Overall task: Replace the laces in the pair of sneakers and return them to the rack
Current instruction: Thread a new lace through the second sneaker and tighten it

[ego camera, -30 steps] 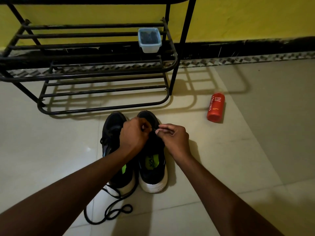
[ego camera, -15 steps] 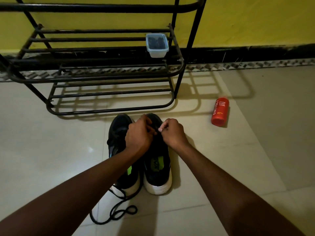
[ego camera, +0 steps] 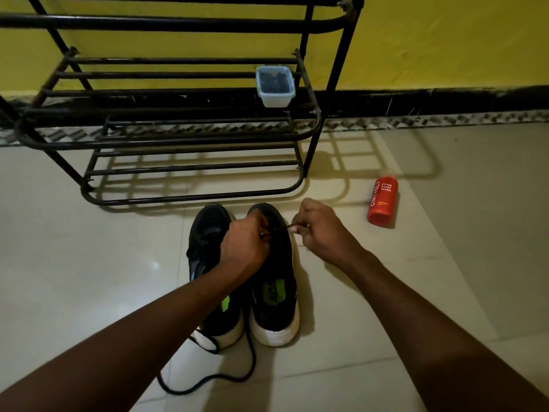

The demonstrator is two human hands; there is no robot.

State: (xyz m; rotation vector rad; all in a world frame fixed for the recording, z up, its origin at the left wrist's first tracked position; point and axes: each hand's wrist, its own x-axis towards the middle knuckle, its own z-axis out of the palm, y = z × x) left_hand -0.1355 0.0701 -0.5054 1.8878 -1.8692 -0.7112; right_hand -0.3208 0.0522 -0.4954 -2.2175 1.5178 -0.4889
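Two black sneakers with white soles are set side by side on a pale tiled floor (ego camera: 89, 263), toes toward a black metal rack (ego camera: 178, 141) just beyond them. The left sneaker (ego camera: 208, 233) is partly covered by the person's left forearm. The left hand (ego camera: 246, 245) is curled over the front of the right sneaker (ego camera: 274, 328), its fingers closed on a dark lace (ego camera: 289, 226) there. The end of that lace is pinched between thumb and fingertips of the right hand (ego camera: 323, 230), held just beside the shoe's outer edge. A loose lace (ego camera: 225, 374) is looped on the floor behind the left sneaker's heel. A small plastic container (ego camera: 275, 84) with dark contents is seen on the rack's middle shelf. A red bottle (ego camera: 382, 200) is laid on the floor to the right, well apart from the shoes. A yellow wall (ego camera: 445, 40) is seen behind.
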